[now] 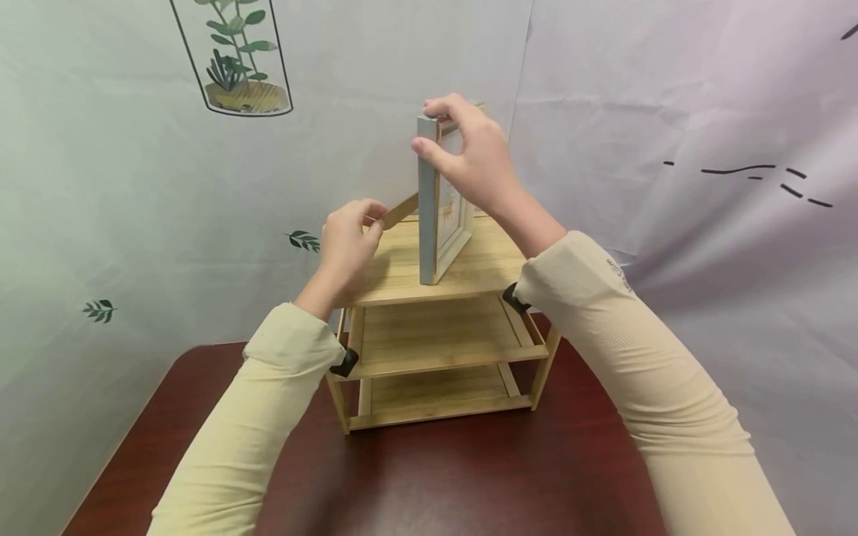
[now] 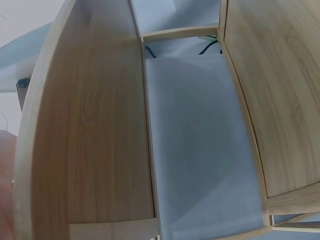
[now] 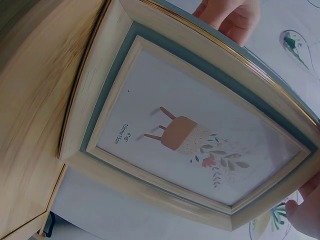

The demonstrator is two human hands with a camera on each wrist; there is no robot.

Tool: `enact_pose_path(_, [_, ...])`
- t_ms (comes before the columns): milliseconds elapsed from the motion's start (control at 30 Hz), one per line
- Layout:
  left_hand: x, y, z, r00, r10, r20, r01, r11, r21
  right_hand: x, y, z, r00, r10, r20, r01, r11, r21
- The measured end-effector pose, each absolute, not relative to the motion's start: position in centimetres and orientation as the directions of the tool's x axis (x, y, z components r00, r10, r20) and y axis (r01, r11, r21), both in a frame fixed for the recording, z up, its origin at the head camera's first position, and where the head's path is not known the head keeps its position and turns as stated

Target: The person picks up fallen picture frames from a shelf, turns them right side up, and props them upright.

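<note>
A picture frame [image 1: 427, 201] with a pale blue edge stands upright on the top board of a wooden three-tier shelf [image 1: 395, 257]. My right hand [image 1: 472, 152] grips its upper part, the thumb on the near side edge and the fingers over the top. Behind the frame a flat brown stand [image 1: 402, 211] slants out, and my left hand [image 1: 350, 237] pinches its outer end between thumb and fingers. In the right wrist view the cream and blue front of the frame surrounds a print of a vase with flowers [image 3: 187, 137]. The left wrist view catches only a sliver of hand.
Two lower boards [image 1: 436, 335] of the shelf lie under the top one. It stands on a dark red table [image 1: 429, 476]. Hanging cloth [image 1: 375, 89] with printed plants surrounds the back and sides. Black straps [image 1: 345, 362] show at both sleeve cuffs.
</note>
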State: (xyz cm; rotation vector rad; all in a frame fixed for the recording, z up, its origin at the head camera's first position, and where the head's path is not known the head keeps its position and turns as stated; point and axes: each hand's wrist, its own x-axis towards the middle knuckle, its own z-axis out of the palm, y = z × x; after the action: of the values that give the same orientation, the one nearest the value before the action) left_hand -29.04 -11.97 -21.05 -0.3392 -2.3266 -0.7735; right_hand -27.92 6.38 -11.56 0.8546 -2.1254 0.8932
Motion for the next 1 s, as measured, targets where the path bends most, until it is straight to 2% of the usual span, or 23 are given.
enact_pose_path(200, [-29.0,-12.1,-21.3,-0.757,0.023,0.653,0.404,0.802,0.440,-28.2,6.0,-11.5,-0.510,-0.320,0.799,-0.785,0.553,-0.280])
enact_pose_path(367, [-29.0,-12.4,-21.6,-0.773,0.021,0.635,0.386,0.808,0.444,-28.2,5.4,-11.2,-0.510,-0.352,0.785,-0.754,0.623,-0.210])
enact_pose_path(600, [-29.2,-12.7,-22.4,-0.784,0.015,0.620,0.374,0.809,0.454,-28.4,4.0,-10.8,-0.574,-0.436,0.693,-0.657,0.751,-0.072])
enact_pose_path(1000, [-28.7,-13.0,-22.7,-0.846,-0.030,0.532,0.268,0.839,0.474,-29.1,1.5,-10.9,-0.653,-0.478,0.588,-0.606,0.795,-0.027])
